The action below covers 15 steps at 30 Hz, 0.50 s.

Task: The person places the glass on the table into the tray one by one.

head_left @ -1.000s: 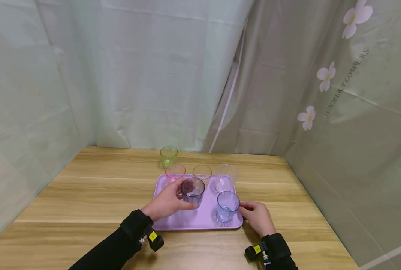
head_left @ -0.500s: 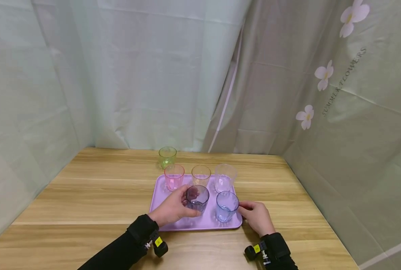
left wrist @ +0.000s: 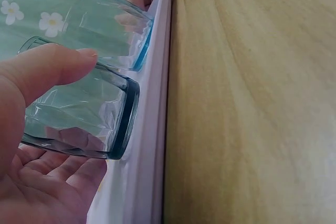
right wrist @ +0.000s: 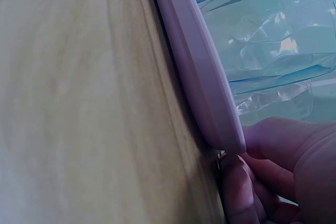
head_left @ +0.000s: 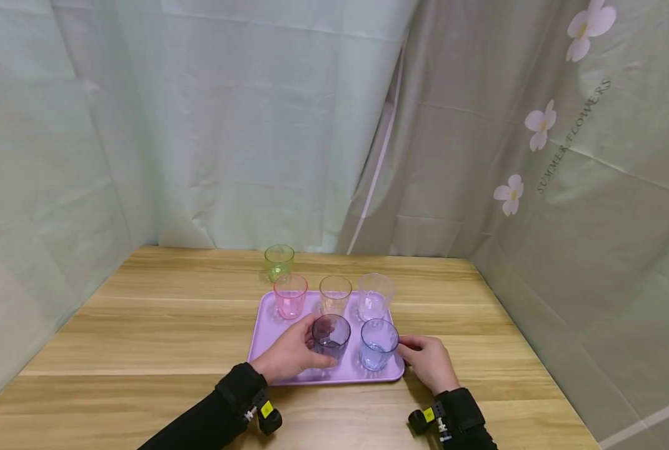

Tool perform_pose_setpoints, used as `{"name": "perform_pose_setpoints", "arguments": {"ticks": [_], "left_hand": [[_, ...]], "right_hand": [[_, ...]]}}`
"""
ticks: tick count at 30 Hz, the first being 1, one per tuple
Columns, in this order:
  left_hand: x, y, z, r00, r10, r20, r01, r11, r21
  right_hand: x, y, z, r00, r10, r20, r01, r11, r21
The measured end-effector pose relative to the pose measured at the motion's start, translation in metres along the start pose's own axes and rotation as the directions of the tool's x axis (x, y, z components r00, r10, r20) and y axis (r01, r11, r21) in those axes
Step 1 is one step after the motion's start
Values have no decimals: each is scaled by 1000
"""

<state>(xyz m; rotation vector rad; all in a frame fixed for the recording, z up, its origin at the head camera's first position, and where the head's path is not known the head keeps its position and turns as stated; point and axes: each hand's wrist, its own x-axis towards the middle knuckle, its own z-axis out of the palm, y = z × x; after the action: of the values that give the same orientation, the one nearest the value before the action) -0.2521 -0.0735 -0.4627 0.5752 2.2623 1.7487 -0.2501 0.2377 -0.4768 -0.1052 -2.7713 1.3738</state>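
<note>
My left hand grips a smoky grey glass over the front middle of a pink-purple tray, thumb and fingers on opposite sides. In the left wrist view the grey glass has its base close to the tray; whether it touches is unclear. Right of it a blue glass stands upright on the tray. At the tray's right edge my right hand pinches the rim, as the right wrist view shows with fingertips against the tray corner.
Along the tray's back stand a pink glass, a pale amber glass and a clear glass. A green glass stands on the wooden table behind the tray. Curtains hang around the table.
My left hand has lowered the grey glass and brought it nearer, slightly right, beside the blue glass. The tray's right edge is still held by the right hand.
</note>
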Motion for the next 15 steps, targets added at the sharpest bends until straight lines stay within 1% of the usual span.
{"name": "perform_pose_setpoints", "arguments": {"ticks": [6, 11, 15], "left_hand": [[0, 0, 2, 1000, 4, -9, -3, 1000, 5], [-1, -2, 1, 1000, 0, 3, 0, 1000, -4], [-1, -5, 0, 1000, 15, 12, -15, 1000, -4]], "right_hand": [[1, 1, 0, 1000, -2, -1, 2, 1000, -5], [0, 1, 0, 1000, 6, 1, -6, 1000, -8], [0, 0, 0, 1000, 2, 3, -2, 1000, -8]]}}
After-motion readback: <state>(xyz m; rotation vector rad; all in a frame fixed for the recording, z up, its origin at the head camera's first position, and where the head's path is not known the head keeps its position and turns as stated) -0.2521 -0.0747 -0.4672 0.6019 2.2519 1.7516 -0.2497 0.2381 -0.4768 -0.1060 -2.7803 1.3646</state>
